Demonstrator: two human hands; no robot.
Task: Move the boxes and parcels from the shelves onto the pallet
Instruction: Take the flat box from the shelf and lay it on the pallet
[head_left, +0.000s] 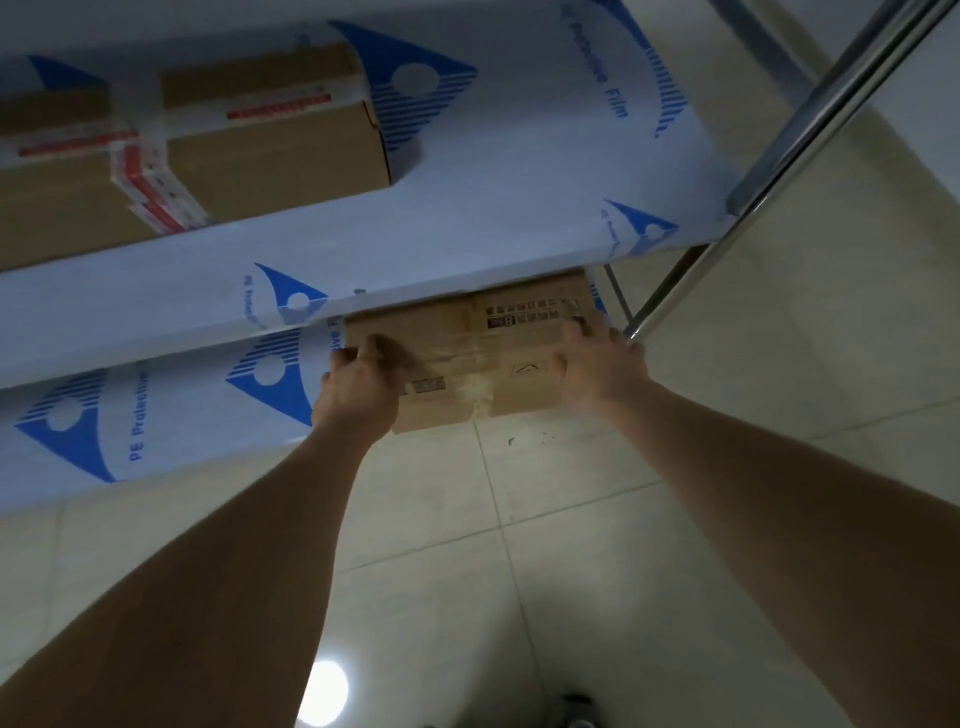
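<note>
The box, a small taped cardboard carton, sits at the front edge of the lower shelf, near its right corner, with its near end jutting out past the edge over the tiled floor. The left hand grips its left side with fingers curled over the top, and the right hand clasps its right side the same way; taking it from both ends probably keeps it level as it comes out from under the upper shelf, which hangs close above it. A larger box bound with red and white tape rests on that upper shelf, toward its left end. Both shelves wear blue-printed protective film. A steel post stands at the right corner. The pallet is out of sight.
</note>
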